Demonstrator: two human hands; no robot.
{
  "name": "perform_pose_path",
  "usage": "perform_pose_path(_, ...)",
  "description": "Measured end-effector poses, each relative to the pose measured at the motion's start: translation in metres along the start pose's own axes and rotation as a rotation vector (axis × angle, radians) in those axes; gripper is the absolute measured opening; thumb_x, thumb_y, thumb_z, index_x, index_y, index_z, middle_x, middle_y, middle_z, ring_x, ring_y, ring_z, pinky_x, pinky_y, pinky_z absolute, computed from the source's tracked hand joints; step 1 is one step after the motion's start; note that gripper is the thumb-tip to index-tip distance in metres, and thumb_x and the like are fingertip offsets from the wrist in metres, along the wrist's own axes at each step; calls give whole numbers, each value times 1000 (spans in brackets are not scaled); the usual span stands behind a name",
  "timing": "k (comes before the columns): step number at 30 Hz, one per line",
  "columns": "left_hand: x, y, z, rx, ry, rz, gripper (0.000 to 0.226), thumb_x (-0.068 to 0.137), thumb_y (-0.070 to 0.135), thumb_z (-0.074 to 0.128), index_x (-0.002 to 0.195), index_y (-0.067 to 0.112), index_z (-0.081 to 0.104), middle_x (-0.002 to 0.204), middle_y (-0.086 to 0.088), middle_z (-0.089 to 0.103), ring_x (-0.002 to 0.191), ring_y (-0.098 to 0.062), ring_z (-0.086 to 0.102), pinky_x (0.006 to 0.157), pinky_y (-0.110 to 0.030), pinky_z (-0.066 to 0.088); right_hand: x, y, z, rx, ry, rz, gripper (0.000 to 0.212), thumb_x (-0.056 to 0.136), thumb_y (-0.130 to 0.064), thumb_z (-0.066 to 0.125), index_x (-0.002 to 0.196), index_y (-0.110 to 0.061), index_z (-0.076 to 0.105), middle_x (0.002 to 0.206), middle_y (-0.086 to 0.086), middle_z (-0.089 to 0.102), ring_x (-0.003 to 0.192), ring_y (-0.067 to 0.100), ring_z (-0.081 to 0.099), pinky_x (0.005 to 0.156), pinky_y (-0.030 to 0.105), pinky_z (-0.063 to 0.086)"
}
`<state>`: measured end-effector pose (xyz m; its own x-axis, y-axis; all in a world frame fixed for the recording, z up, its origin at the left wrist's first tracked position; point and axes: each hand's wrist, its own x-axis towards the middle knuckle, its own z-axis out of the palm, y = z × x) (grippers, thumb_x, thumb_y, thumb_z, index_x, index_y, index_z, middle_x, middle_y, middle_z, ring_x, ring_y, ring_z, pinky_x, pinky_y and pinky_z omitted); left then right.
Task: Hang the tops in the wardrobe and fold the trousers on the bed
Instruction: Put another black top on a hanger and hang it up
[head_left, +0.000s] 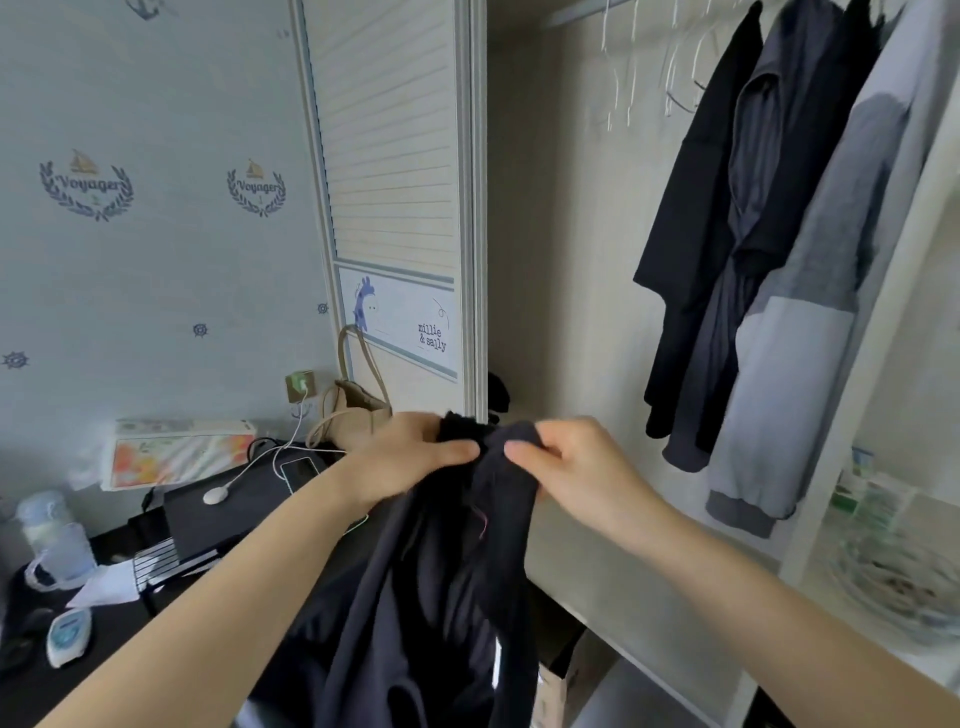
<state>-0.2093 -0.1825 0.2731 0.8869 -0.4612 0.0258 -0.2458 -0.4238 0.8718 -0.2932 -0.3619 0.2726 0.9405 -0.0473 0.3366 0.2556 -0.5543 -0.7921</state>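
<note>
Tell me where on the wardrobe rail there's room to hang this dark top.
Free patch: the rail left of the bare wire hangers, toward the louvred door. Crowded: the right end, where the black coat and grey jacket hang packed together.

Two bare forearms reached in from the near edge, one from the left and one from the right. No sleeve covered either as far as could be seen. The left hand (410, 457) and right hand (576, 467) wore no gloves, rings, or watch straps.
</note>
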Motion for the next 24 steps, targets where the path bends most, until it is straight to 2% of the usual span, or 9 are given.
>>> perform_pose_path(3,-8,-1,16,147,-229,-41,47,84,63,58,106,24,70,103,7,73,99,-11,68,92,-27,51,10,-7,-9,281,170,85,23,92,-12,57,90,9,66,82,21,72,73,25,72,80,47,57)
perform_pose_path(6,-12,2,31,116,-282,-45,15,97,42,53,106,31,56,108,12,66,92,6,58,85,-8,46,19,-10,-19,377,288,129,24,94,-14,57,94,9,66,84,19,73,71,23,73,86,48,55)
perform_pose_path(8,-7,-2,40,126,-222,77,7,94,29,62,102,29,60,94,19,69,83,9,60,74,-8,45,23,-16,-26,395,301,90,21,95,-14,56,91,2,68,84,16,73,73,24,73,86,48,55)
perform_pose_path(10,-7,-1,49,53,-158,190,17,90,12,67,99,25,61,77,23,68,77,7,62,70,-8,45,27,-22,-34,429,308,79,22,96,-11,53,91,5,67,87,20,72,75,27,73,81,44,58)
perform_pose_path(13,-3,6,57,-91,-18,359,38,89,-6,63,119,18,61,93,10,72,87,-4,65,77,-17,50,34,-26,-48,444,300,108,24,97,-11,52,93,9,64,92,26,69,76,29,72,71,36,60)
perform_pose_path(14,0,10,59,-103,49,407,31,90,-9,58,113,10,65,94,1,72,86,-9,65,77,-21,51,35,-25,-51,437,286,121,25,97,-12,52,93,10,64,93,26,69,77,29,72,69,34,60)
perform_pose_path(16,5,16,61,-88,181,414,23,86,-17,45,87,-6,65,75,-10,64,68,-10,55,66,-24,44,35,-21,-56,410,258,149,25,97,-13,52,94,10,64,94,25,69,77,27,72,66,31,60)
perform_pose_path(20,12,34,62,-69,272,380,22,83,-16,42,69,-9,57,57,-4,47,53,-4,39,50,-18,31,32,-6,-66,418,198,242,28,97,-15,53,99,11,63,97,23,71,82,26,73,71,31,60)
perform_pose_path(24,24,61,65,157,356,442,16,83,1,57,72,9,66,61,-2,62,59,-15,54,57,-23,42,23,2,-69,534,-58,273,15,91,-8,57,102,-3,66,97,11,71,95,22,70,90,38,55)
